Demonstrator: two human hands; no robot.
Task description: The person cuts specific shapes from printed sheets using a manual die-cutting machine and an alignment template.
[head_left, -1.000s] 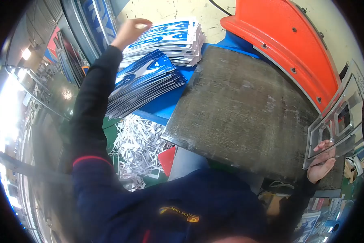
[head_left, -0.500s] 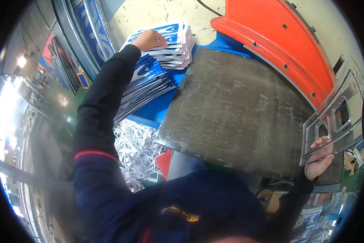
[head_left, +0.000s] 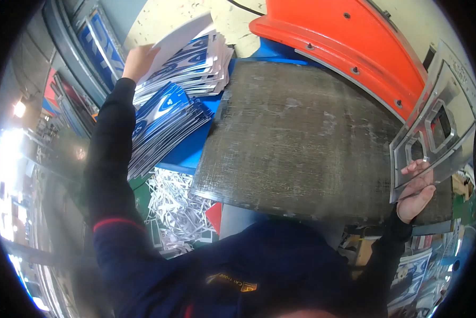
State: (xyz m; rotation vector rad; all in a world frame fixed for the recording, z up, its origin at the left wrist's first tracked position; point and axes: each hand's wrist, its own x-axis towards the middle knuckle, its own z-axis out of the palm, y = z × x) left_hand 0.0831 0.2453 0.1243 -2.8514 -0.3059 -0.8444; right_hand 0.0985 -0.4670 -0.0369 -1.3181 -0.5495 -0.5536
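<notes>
At the upper left, my left hand [head_left: 138,62] pinches the edge of a printed sheet [head_left: 182,43]. The sheet is lifted and bent up, its white back showing, above a stack of blue-and-white printed sheets [head_left: 215,69]. A second pile of printed sheets [head_left: 166,124] lies fanned just in front of that stack. On the far right, my right hand [head_left: 417,196] is closed on the lower edge of a clear plate [head_left: 407,180]. Some fingers show through the plate, which stands tilted and carries metal-edged frames [head_left: 442,130].
A worn dark board [head_left: 296,143] fills the middle of the work surface. Behind it curves a bright orange-red machine arm [head_left: 349,42] with bolts. White paper scraps [head_left: 177,206] lie below at the left. A blue surface [head_left: 187,151] lies under the piles.
My left hand has pulled the top sheet up and to the left, off the stack's face. The whole view has shifted slightly. My right hand keeps its hold on the clear plate.
</notes>
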